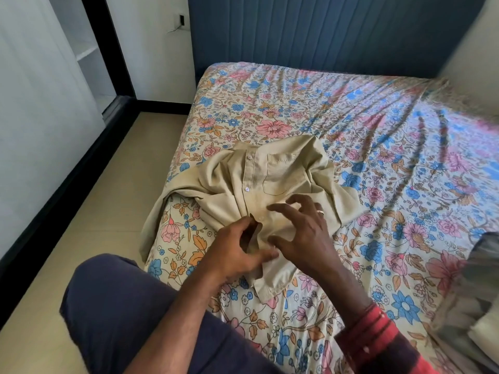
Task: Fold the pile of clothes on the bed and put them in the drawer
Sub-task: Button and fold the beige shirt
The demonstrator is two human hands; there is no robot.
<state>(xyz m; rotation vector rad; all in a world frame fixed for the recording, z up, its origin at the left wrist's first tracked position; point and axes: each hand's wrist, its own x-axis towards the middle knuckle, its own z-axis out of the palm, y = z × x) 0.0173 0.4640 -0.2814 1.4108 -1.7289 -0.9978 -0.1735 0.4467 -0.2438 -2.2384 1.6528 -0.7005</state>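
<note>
Beige shirt (270, 184) lies crumpled on the bed (378, 157) near its left edge, right under both hands. Left hand (237, 249) pinches the button placket near the hem; right hand (305, 233) hovers beside it, fingers spread and curled, holding nothing. Shirt buttoned, chest pocket up, one sleeve draped off the bed's side. Floral sheet; blurred grey garment (469, 292) at right edge; blue headboard (324, 36) behind.

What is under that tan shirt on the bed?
The flowery bedsheet shows all around the tan shirt, so it lies on that. Anything else beneath stays hidden by the cloth.
</note>
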